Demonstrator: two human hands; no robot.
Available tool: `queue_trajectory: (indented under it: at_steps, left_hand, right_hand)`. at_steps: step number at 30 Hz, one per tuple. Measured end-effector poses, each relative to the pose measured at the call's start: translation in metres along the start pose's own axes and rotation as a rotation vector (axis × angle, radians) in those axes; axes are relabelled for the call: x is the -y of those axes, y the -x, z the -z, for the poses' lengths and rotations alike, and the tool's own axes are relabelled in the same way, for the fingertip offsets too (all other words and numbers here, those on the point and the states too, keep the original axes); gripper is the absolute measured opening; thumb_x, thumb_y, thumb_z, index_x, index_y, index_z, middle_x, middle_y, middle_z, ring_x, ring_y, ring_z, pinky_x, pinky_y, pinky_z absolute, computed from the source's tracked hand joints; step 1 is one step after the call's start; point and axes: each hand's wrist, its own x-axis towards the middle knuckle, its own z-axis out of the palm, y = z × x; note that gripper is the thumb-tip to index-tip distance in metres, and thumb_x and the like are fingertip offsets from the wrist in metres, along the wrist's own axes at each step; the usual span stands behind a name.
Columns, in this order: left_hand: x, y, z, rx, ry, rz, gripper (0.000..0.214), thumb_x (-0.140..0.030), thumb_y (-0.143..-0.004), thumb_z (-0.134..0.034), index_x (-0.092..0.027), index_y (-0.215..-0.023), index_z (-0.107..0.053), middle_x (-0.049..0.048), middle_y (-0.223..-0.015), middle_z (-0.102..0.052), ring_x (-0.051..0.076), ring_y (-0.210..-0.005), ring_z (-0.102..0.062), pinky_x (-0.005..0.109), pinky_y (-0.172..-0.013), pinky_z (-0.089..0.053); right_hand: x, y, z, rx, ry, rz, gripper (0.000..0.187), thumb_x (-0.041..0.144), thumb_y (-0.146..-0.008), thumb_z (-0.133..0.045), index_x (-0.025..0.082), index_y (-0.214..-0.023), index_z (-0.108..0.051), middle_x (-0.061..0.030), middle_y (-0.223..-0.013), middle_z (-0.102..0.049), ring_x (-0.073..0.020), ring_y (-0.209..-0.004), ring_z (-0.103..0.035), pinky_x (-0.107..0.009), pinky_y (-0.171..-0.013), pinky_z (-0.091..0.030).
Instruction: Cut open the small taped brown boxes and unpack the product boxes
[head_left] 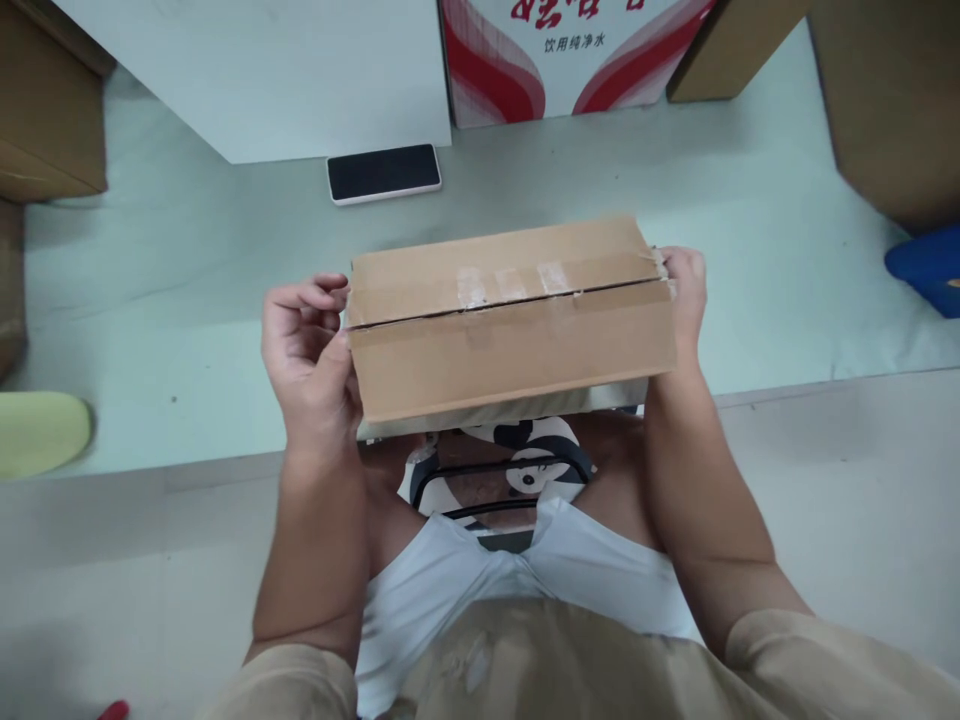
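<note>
A flat brown cardboard box (510, 320) with its top flaps closed and bits of torn tape along the seam is held in front of me, above my lap. My left hand (307, 350) grips its left end, fingers curled at the top corner. My right hand (686, 295) clasps its right end, fingers over the edge.
A black phone (383, 172) lies on the pale green floor beyond the box. A white panel (262, 70) and a red-and-white printed carton (555, 50) stand behind it. Brown cartons sit at the left (49, 100) and right (885, 100). A blue object (926, 265) is at right, a yellow-green one (37, 430) at left.
</note>
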Motion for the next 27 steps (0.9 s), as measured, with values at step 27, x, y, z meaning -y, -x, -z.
queue_trajectory:
  at_steps: [27]
  left_hand:
    - [-0.029, 0.002, -0.006, 0.186, -0.211, -0.497, 0.029, -0.054, -0.085, -0.071, -0.026, -0.087, -0.078, 0.0036, -0.091, -0.069, 0.022, -0.091, -0.067, 0.044, -0.09, -0.052]
  right_hand:
    - [0.093, 0.019, 0.019, 0.2, -0.374, 0.318, 0.051, 0.071, -0.08, -0.068, 0.036, -0.116, -0.067, -0.0037, -0.136, -0.064, -0.0306, -0.135, -0.058, -0.052, -0.112, -0.052]
